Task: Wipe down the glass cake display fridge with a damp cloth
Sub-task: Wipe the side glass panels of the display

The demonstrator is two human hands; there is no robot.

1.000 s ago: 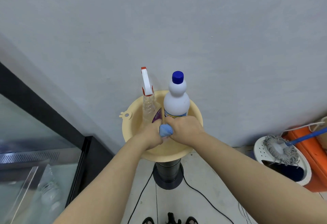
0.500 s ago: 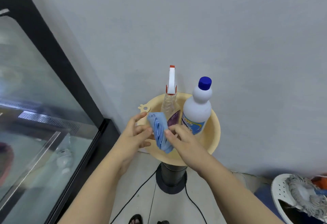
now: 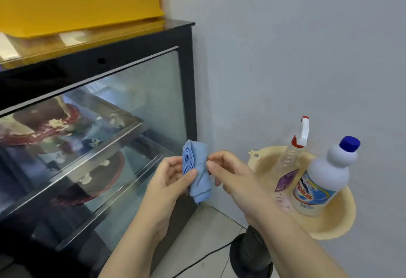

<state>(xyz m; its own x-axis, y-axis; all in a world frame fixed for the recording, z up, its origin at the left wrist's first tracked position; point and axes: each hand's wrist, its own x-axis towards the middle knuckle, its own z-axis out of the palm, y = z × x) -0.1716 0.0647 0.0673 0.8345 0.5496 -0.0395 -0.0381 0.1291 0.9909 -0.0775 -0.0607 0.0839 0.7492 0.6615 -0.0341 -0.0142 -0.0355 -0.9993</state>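
A small blue cloth (image 3: 197, 172), bunched and twisted, hangs between both hands. My left hand (image 3: 168, 181) pinches its left side and my right hand (image 3: 230, 174) pinches its right edge. The hands are in front of the lower right corner of the glass cake display fridge (image 3: 131, 110), a black-framed case with cakes on glass shelves behind the pane. The cloth is close to the glass but apart from it.
A cream plastic basin (image 3: 329, 227) on a black stand (image 3: 250, 255) sits right of the hands; it holds a clear spray bottle (image 3: 292, 157) and a white bottle with a blue cap (image 3: 323, 179). Yellow trays (image 3: 77, 1) lie on the fridge top. Grey wall behind, a cable on the floor.
The cloth came out of the basin, was loosened from a wrung ball and moved left toward the fridge glass. The view swung left, bringing the fridge front into sight.
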